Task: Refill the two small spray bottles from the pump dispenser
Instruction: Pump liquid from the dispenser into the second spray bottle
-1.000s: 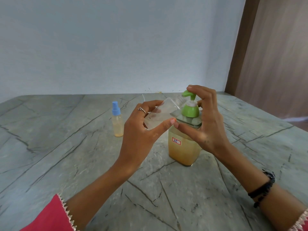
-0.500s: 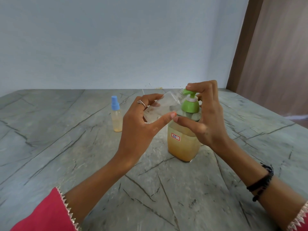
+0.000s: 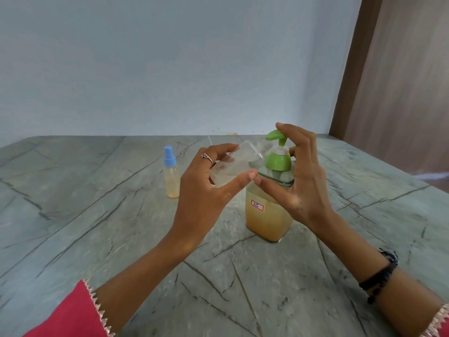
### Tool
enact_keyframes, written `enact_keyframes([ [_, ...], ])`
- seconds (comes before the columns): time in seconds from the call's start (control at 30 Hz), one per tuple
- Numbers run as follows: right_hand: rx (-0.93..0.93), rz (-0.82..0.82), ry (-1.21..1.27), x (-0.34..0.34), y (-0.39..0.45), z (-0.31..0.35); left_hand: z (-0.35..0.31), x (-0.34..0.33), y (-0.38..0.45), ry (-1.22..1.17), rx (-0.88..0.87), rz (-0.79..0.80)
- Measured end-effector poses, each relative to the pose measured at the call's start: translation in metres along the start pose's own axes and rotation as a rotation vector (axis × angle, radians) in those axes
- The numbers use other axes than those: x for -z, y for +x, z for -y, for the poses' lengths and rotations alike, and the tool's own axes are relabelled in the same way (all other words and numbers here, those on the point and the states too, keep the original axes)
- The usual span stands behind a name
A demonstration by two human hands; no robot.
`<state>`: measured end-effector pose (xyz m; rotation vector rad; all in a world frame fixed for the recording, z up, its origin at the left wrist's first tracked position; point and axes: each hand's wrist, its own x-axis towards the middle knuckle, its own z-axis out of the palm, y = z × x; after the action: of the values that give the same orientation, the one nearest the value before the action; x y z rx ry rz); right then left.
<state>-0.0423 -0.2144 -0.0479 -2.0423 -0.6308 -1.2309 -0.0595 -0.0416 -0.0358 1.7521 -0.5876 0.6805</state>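
right now the left hand (image 3: 206,190) grips the open spray bottle (image 3: 237,164), thumb underneath and fingers over the top, tilting it so the uncapped neck points toward two o'clock and sits just under the green spout of the pump dispenser (image 3: 268,207). that tilt looks deliberate: the spout pours out sideways and down, so a slanted neck would catch the stream better than an upright one. the bottle looks clear and close to empty, though a thin film inside is hard to rule out.

the right hand (image 3: 303,181) arches over the pump, fingertips on the green head and the thumb reaching toward eight o'clock, nearly meeting the left thumb. its fingers are bent over the plunger, not wrapped round it, and the plunger stands raised, so i judge the press is about to come (or is between strokes). the thumb's spot probably steadies the small bottle against the dispenser's shoulder.

the dispenser stands upright on the grey veined worktop (image 3: 97,239), mostly full of amber liquid, with a small red-edged label facing the camera. at about nine o'clock from it, well apart, the capped spray bottle (image 3: 171,176) stands with its blue top on and pale amber liquid inside, so it appears done already. a red sleeve edges the left forearm; a dark band circles the right wrist.
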Motion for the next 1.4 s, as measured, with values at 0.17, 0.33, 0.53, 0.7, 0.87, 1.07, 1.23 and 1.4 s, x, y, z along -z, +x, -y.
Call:
enact_keyframes([
  [0.17, 0.016, -0.032, 0.053, -0.0012, 0.0015, -0.0037, -0.0005, 0.0002, -0.0002, 0.001, -0.004, -0.002],
  [0.33, 0.018, -0.065, 0.080, -0.0025, 0.0033, -0.0034, 0.0010, -0.0005, -0.0003, 0.019, -0.007, -0.012],
  [0.53, -0.004, -0.068, 0.109, -0.0020, 0.0052, -0.0034, 0.0048, -0.0029, -0.0010, 0.027, -0.009, -0.007],
  [0.7, -0.001, -0.062, 0.072, -0.0026, 0.0012, -0.0015, 0.0051, -0.0031, -0.0011, 0.025, -0.005, -0.001],
  [0.87, -0.002, -0.044, 0.039, -0.0026, 0.0002, -0.0004, 0.0022, -0.0016, 0.0004, 0.019, -0.005, -0.009],
  [1.07, 0.010, -0.064, 0.068, -0.0034, 0.0015, -0.0029, 0.0014, -0.0013, -0.0001, 0.014, -0.003, -0.007],
  [1.23, -0.002, -0.069, 0.068, -0.0024, 0.0050, -0.0014, 0.0006, -0.0009, 0.0007, 0.015, 0.006, -0.013],
  [1.4, -0.028, -0.057, 0.044, -0.0012, 0.0067, 0.0005, 0.0034, -0.0027, -0.0006, 0.023, 0.010, -0.001],
])
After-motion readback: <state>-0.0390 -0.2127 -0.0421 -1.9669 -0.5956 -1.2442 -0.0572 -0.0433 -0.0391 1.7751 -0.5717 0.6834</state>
